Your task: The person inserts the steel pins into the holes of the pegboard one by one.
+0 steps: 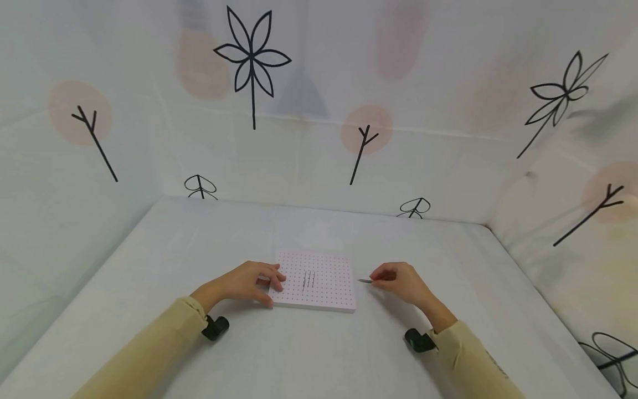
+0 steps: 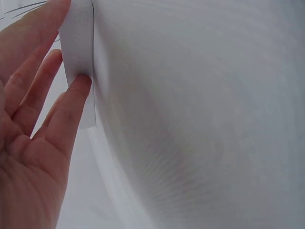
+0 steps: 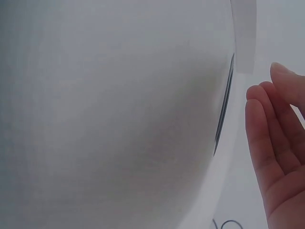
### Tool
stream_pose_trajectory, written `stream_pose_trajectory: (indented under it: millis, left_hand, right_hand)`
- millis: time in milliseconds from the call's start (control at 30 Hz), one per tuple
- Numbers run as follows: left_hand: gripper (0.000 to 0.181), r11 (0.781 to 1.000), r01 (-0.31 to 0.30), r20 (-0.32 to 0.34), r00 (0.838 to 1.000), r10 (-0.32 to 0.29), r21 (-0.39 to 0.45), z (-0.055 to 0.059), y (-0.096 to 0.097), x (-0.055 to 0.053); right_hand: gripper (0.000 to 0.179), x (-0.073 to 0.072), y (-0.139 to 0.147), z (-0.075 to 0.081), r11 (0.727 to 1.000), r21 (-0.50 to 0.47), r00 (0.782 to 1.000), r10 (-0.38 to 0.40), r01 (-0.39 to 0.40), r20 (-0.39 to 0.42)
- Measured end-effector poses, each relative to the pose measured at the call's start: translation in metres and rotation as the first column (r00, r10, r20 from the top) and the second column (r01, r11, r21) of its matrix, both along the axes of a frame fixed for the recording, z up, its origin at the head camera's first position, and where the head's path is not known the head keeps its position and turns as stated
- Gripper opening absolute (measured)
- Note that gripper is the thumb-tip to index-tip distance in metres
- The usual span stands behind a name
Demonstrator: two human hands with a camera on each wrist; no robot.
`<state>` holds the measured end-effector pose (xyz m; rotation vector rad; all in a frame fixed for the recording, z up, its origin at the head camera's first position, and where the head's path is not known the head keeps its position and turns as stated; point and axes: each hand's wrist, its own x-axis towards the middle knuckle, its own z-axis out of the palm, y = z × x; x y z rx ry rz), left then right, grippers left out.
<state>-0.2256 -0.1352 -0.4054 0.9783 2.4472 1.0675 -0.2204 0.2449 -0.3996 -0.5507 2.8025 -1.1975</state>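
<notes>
A white board (image 1: 329,296) with rows of small holes lies flat on the table. Several thin dark pins (image 1: 309,280) stand up from its middle. My left hand (image 1: 249,281) rests at the board's left edge, some fingertips over its top and the thumb by the near left corner. In the left wrist view a fingertip (image 2: 82,82) presses the board's side. Right of the board, slim metal pins (image 3: 224,105) lie together on the table. Beside them is my right hand (image 1: 401,281), its fingers loosely bent and thumb near the fingertips; nothing shows between them.
A white cloth covers the table (image 1: 319,354). Behind it and at both sides hang pale sheets (image 1: 309,155) with black flower and twig drawings. Dark wrist cameras (image 1: 420,341) sit under both forearms.
</notes>
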Motion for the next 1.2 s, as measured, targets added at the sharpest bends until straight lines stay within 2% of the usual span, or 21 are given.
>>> stream_pose_trajectory:
  millis: [400, 700, 933, 1200]
  left_hand:
    - [0.024, 1.0, -0.007, -0.001, 1.0, 0.007, -0.007, -0.003, 0.0, -0.001]
    - [0.024, 1.0, -0.005, 0.013, 1.0, 0.005, 0.004, -0.005, 0.0, -0.002]
    - [0.024, 1.0, -0.005, 0.011, 1.0, 0.005, -0.001, -0.004, 0.001, -0.002]
    - [0.024, 1.0, -0.009, 0.009, 1.0, 0.009, -0.003, -0.003, 0.0, -0.002]
  right_hand:
    - [0.01, -0.019, 0.006, -0.005, 0.996, 0.072, 0.997, 0.053, -0.057, 0.048]
    - [0.01, -0.032, 0.004, -0.009, 0.989, 0.123, 0.987, 0.069, -0.087, 0.148]
    - [0.009, -0.036, 0.002, -0.009, 0.983, 0.155, 0.976, 0.068, -0.101, 0.207]
    - [0.006, -0.035, -0.003, -0.007, 0.984, 0.166, 0.972, 0.028, -0.069, 0.234]
